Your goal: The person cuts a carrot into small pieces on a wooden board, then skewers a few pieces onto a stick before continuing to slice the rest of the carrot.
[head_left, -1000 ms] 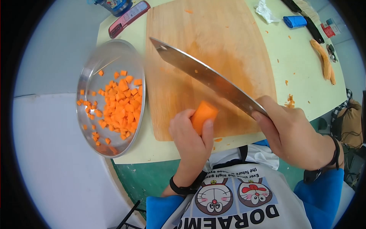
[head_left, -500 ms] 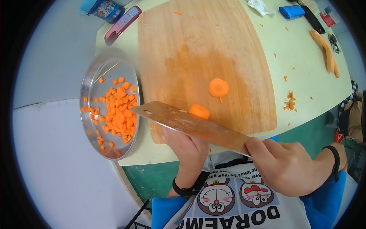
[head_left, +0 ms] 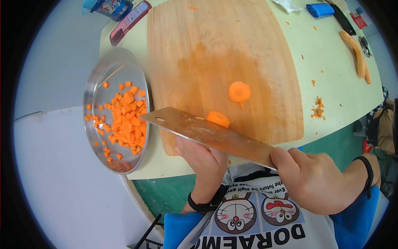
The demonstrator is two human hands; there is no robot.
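Observation:
My right hand [head_left: 311,178] is closed on the handle end of a broad cleaver [head_left: 211,135]. The blade lies slantwise over the near part of the wooden cutting board [head_left: 224,37]. Below the blade is my left hand [head_left: 203,159], its fingers mostly hidden by the cleaver; whether it holds anything does not show. A carrot piece [head_left: 219,119] touches or sits just behind the blade's far edge. Farther up the board lies a round carrot slice [head_left: 239,91]. Diced carrot [head_left: 129,118] is heaped in an oval metal tray [head_left: 92,74] left of the board.
A thin stick [head_left: 111,75] rests in the tray. At the back left are a pink-edged case [head_left: 130,23] and a blue container [head_left: 111,7]. To the right lie carrot scraps [head_left: 318,108], a long peeled carrot [head_left: 356,54], a blue roll [head_left: 320,10] and white tissue [head_left: 288,5].
The view has shifted slightly, so the board, tray and table items sit a little differently in the frame. My hands and the cleaver keep nearly the same pose.

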